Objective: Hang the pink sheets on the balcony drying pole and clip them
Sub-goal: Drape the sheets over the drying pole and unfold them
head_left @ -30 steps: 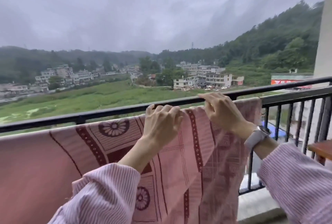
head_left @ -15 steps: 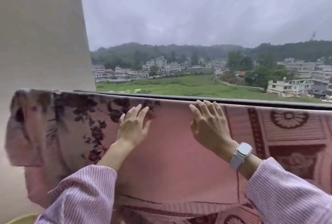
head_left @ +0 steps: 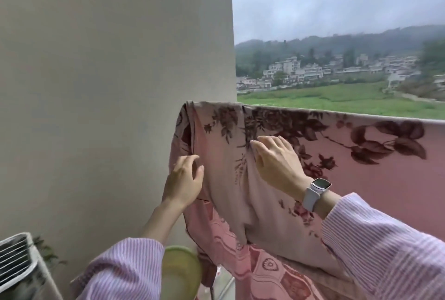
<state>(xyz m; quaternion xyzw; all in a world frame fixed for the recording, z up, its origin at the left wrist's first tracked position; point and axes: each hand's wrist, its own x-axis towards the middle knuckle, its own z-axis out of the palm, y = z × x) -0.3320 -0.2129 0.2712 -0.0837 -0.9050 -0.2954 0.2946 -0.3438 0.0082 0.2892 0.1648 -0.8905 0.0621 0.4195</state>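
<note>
Pink cotton sheet (head_left: 375, 174) with dark maroon flower and leaf print: draped over the balcony drying pole, pole itself hidden under the fold along the top edge. Near end of sheet bunched up just beside the plain beige wall pillar (head_left: 115, 83), hanging down in loose vertical folds. Lower layer with a paler pink geometric pattern showing beneath the floral part.

Left hand (head_left: 184, 180): at the bunched end of sheet, on the pillar side, fingers loosely bent and spread, fingertips touching the edge fold. Thumb close to the forefinger; cannot tell whether any cloth is pinched between them. Grip narrow, not clamped.

Right hand (head_left: 277, 162): on the sheet's face, further from the pillar than the left hand, palm down, fingers nearly straight and together, pressing flat against the fabric. Holds nothing; simply rests on the cloth. White smartwatch with pale band (head_left: 315, 191) on that wrist. Lilac striped sleeves (head_left: 390, 249) on both arms.

Below the bunched end, at the foot of the pillar: round pale green plastic basin (head_left: 180, 273), partly covered by the left sleeve. Away from the sheet, on the far side of the pillar's base: white slatted unit (head_left: 16, 268), with a few plant leaves beside it.
</note>
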